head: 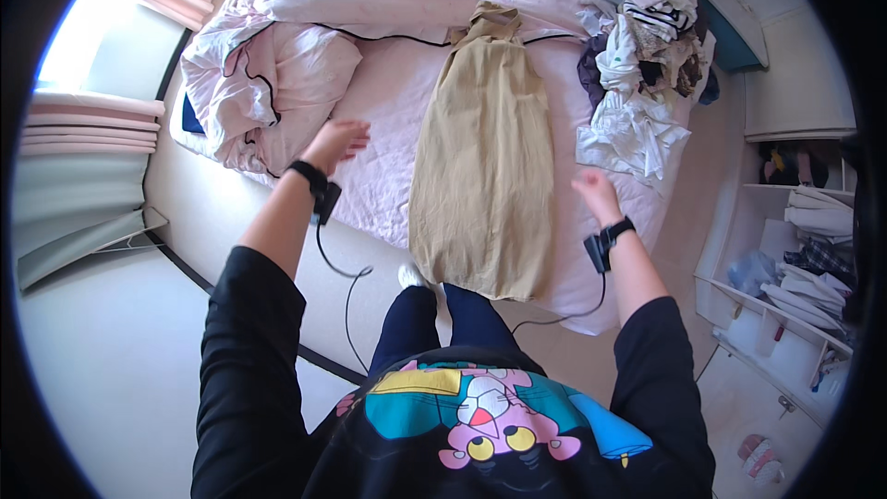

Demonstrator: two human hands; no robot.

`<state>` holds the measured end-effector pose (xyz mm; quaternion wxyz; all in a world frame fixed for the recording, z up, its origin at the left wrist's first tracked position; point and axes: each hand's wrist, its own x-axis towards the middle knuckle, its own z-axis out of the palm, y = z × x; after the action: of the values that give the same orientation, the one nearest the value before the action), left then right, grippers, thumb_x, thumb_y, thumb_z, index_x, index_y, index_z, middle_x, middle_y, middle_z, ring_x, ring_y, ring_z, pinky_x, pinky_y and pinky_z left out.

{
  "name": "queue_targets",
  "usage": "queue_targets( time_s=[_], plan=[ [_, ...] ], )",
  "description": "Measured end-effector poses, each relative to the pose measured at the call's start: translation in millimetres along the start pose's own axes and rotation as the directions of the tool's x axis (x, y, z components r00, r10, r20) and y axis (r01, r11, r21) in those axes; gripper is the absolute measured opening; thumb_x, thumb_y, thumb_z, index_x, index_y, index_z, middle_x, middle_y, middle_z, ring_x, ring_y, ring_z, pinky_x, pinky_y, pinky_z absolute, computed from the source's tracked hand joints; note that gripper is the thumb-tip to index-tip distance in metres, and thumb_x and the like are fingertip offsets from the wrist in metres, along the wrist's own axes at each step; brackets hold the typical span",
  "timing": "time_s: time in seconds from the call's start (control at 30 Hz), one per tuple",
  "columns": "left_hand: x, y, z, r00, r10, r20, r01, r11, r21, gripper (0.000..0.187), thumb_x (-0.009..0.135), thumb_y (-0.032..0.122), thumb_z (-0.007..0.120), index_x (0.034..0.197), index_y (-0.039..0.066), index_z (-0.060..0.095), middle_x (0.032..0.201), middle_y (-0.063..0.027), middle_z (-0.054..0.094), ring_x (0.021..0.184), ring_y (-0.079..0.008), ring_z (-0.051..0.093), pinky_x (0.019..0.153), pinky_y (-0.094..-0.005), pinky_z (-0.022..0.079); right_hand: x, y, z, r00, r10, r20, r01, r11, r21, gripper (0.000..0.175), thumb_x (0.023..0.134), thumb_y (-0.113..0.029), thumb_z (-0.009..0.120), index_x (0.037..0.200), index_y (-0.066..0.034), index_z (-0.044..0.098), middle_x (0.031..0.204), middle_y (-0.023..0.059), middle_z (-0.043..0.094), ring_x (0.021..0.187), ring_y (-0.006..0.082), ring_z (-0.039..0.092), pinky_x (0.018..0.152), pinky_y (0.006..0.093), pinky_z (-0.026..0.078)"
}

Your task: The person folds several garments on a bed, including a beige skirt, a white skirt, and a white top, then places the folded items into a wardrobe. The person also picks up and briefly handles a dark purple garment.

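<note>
A long tan sleeveless garment point(485, 173) lies spread lengthwise on the pink bed sheet point(378, 93). Its collar end points to the far side of the bed, and the wide hem hangs near my knees. To the left of the garment, my left hand point(338, 144) hovers with its fingers a little apart, touching nothing that I can see. Beyond the garment's right edge my right hand point(597, 193) is in the air, its fingers curled in and nothing visible in it. Both wrists wear black straps with a small cabled device.
A bunched pink quilt point(298, 76) with black piping lies on the bed's left. Crumpled clothes point(641, 62) are heaped at the right. Farther right stand open shelves point(762, 229) with folded clothes. A slipper point(761, 459) is on the floor point(132, 374). Curtains point(86, 125) hang by the window.
</note>
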<state>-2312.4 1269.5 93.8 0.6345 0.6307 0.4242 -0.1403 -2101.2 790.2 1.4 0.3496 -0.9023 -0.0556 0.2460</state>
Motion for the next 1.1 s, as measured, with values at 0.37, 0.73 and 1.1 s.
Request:
queue_targets(
  time_s=[0.37, 0.73, 1.1],
  plan=[
    [144, -101, 52, 0.986, -0.164, 0.014, 0.162, 0.983, 0.092, 0.041, 0.090, 0.040, 0.062, 0.120, 0.011, 0.061, 0.107, -0.0015, 0.063, 0.100, -0.0137, 0.056, 0.085, -0.0335, 0.043, 60, 68, 65, 0.978, 0.209, 0.008, -0.208, 0.968, 0.140, 0.044, 0.089, -0.044, 0.064, 0.101, -0.0021, 0.067, 0.087, 0.0008, 0.064, 0.081, 0.0111, 0.056, 0.073, 0.0262, 0.044],
    [164, -71, 121, 0.954, -0.233, 0.187, 0.286, 0.891, -0.352, 0.041, 0.087, 0.024, 0.071, 0.117, -0.001, 0.059, 0.108, -0.0096, 0.066, 0.096, -0.0174, 0.064, 0.085, -0.0317, 0.050, 92, -5, 92, 0.835, 0.336, 0.437, -0.551, 0.515, 0.657, 0.056, 0.085, -0.029, 0.073, 0.126, 0.0013, 0.051, 0.117, 0.0125, 0.061, 0.104, 0.0233, 0.062, 0.088, 0.0399, 0.052],
    [-132, 28, 11, 0.901, -0.120, 0.417, 0.228, 0.948, -0.221, 0.028, 0.083, 0.012, 0.074, 0.108, -0.001, 0.067, 0.101, -0.0026, 0.069, 0.093, -0.0116, 0.063, 0.088, -0.0255, 0.047, -166, -109, -61, 0.826, -0.014, 0.564, -0.439, 0.613, 0.657, 0.045, 0.083, -0.015, 0.074, 0.122, 0.0031, 0.060, 0.114, 0.0052, 0.065, 0.104, 0.0125, 0.058, 0.094, 0.0289, 0.045]
  ],
)
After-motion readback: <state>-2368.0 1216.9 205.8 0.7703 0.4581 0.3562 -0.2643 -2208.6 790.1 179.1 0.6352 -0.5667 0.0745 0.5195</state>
